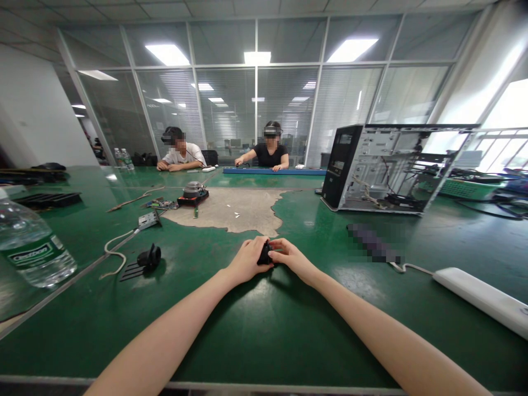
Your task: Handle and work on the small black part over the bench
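Note:
Near the middle of the green table, a small black object is held between both hands. My left hand has its fingers wrapped round its left side. From the right, my right hand grips it with thumb and fingertips. Its shape is mostly covered by my fingers. To the left lies a black plastic part with a round end and slats. Beyond it sit a metal bracket with a pale cable and a red-black component.
An open computer case stands at the back right. A white power strip lies at right, a water bottle at left. Two people sit across the table, near a blue bar. A green basket is far right.

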Available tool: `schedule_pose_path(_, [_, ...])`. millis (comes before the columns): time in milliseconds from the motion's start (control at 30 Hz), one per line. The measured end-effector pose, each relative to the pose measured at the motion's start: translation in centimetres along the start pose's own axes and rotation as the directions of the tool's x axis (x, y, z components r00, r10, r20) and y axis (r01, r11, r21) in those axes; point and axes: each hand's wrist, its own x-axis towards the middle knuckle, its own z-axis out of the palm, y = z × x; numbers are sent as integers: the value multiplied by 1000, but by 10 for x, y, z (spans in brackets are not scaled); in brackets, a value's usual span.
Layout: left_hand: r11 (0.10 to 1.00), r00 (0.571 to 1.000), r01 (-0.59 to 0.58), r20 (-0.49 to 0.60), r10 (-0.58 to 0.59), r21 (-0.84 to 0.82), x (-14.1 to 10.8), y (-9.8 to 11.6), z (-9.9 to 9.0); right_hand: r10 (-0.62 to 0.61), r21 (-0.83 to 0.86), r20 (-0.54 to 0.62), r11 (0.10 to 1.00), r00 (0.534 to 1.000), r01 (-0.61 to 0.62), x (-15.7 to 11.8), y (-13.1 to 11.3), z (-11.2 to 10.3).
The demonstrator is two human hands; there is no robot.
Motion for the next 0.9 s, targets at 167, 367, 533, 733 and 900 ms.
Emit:
schedule_pose_path(167, [1000, 1000, 2, 4, -2, -1, 0, 0, 0, -51, 10, 72, 999, 996, 50, -1, 0, -2])
schedule_pose_path(367, [1000, 1000, 6, 3, -6, 4, 0, -1, 2, -53, 27, 41, 998, 998, 52, 0, 2, -2])
schedule_pose_path(533, [1000, 1000, 2, -10, -2, -1, 0, -2, 2, 6, -1, 2, 1000, 1000, -6, 3, 5, -3])
schedule_pose_path(733, [1000, 1000, -4, -5, 4, 6, 0, -2, 2, -58, 28, 83, 998, 995, 56, 0, 3, -4])
schedule_pose_path(900, [1000, 1000, -1, -5, 1, -1, 0, -2, 2, -58, 29, 50, 998, 997, 57, 1, 5, -3])
